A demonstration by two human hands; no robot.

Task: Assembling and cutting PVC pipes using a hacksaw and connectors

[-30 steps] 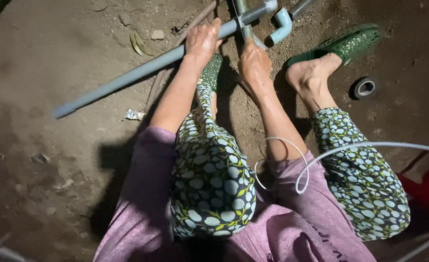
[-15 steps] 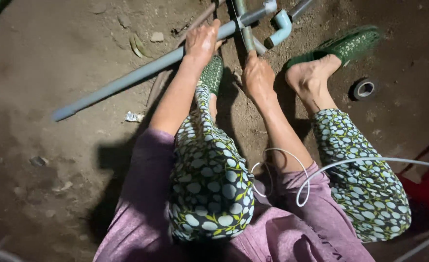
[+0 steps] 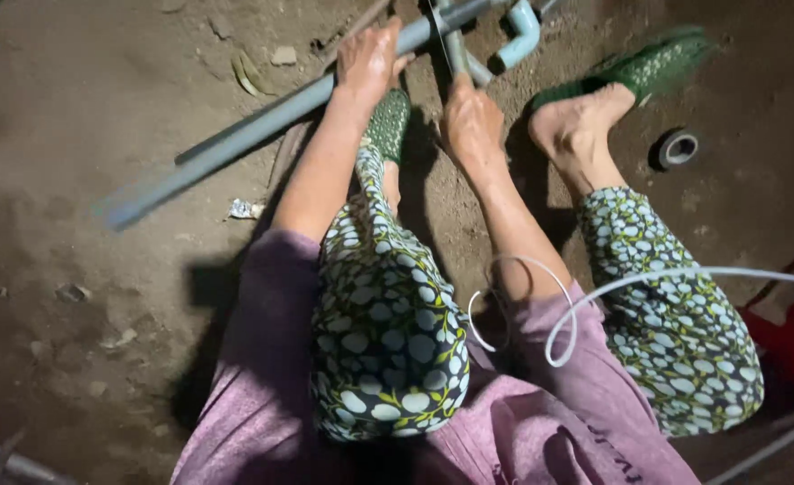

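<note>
Head view: grey pipe (image 3: 262, 135) is gripped by left hand (image 3: 367, 61); hacksaw (image 3: 443, 40) is clasped by right hand (image 3: 470, 126); bare dirt (image 3: 83, 99) lies at nine o'clock.

**Random stuff lying around on the dirt**

There's a roll of black tape (image 3: 678, 148) off to the side, a crumpled scrap of wrapper (image 3: 245, 209), a dry leaf (image 3: 246, 72), a small stone (image 3: 283, 56), plus a looped white cable (image 3: 558, 305) up close.

A long grey plastic pipe (image 3: 262, 130) lies slanted across the dirt floor, its upper stretch under the left fingers (image 3: 374, 40), right fingers just beside.
</note>
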